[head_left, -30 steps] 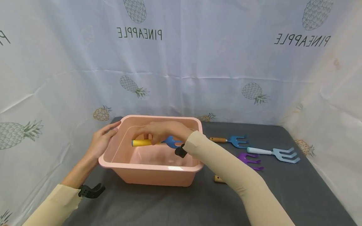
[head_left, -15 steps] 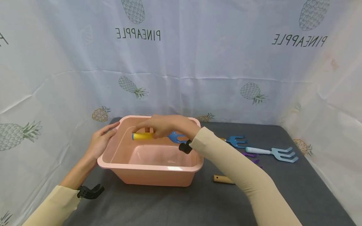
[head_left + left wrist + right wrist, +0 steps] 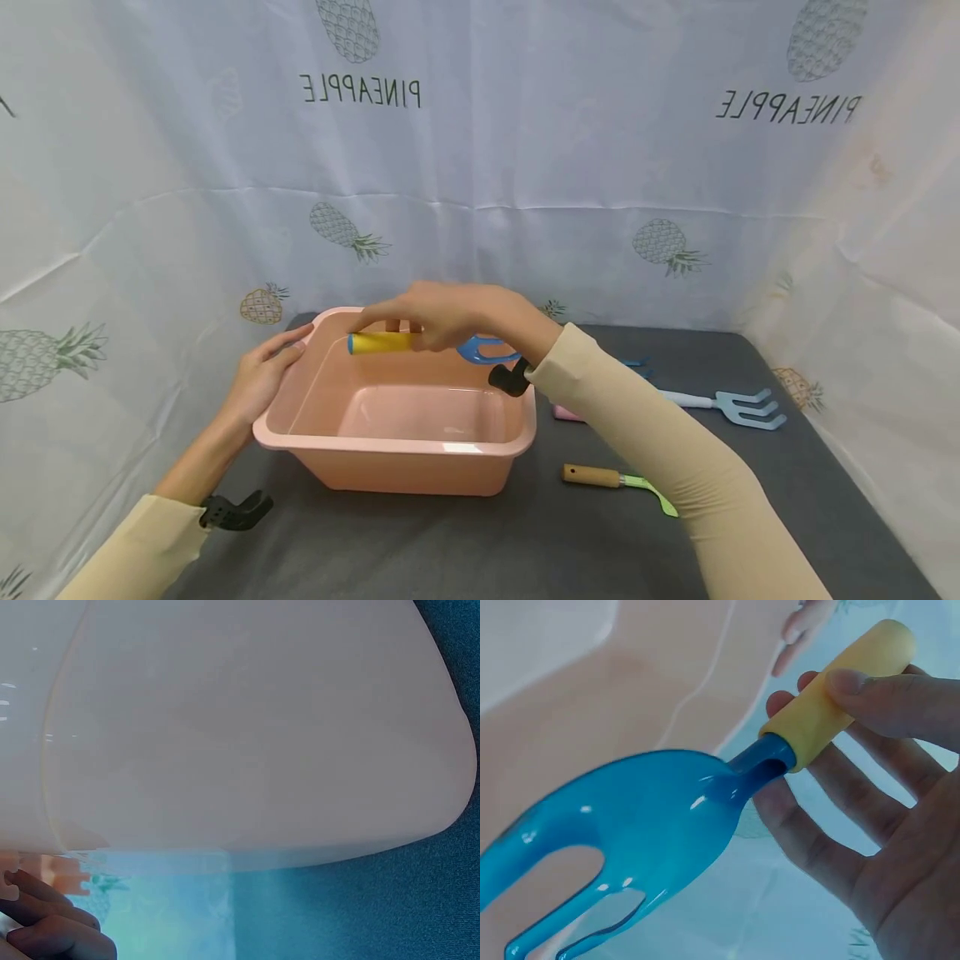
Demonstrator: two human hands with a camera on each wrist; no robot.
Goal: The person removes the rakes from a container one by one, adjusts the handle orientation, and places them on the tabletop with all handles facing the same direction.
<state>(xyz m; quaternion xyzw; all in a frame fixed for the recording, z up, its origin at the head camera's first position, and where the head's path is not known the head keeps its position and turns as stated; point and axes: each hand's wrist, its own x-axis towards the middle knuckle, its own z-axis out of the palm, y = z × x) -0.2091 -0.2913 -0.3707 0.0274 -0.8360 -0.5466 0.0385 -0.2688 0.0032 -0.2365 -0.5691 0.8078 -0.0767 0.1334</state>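
Observation:
A pink plastic basin (image 3: 397,475) stands on the dark cloth, its inner floor bare. At its left rim my left hand (image 3: 258,379) grips the edge; in the left wrist view its curled fingers (image 3: 64,934) show beside the basin wall. My right hand (image 3: 442,312) holds a garden hand fork (image 3: 660,802) by its yellow handle (image 3: 378,342), over the back part of the basin. The thumb presses on the handle in the right wrist view, with the fingers curled beneath. The blue tined head points right in the head view, partly behind my wrist.
To the right lie a pale blue hand fork (image 3: 742,408), a wooden-handled tool (image 3: 592,476) with a green head, and a pink handle end (image 3: 567,414). Blue tines (image 3: 639,363) show past my right sleeve, which hides more. A pineapple-printed curtain (image 3: 480,150) closes the back and sides.
My right hand has risen with the hand fork and shifted right, up from inside the basin. The sleeve now covers the purple tines and uncovers the green tool. My left hand stays at the rim.

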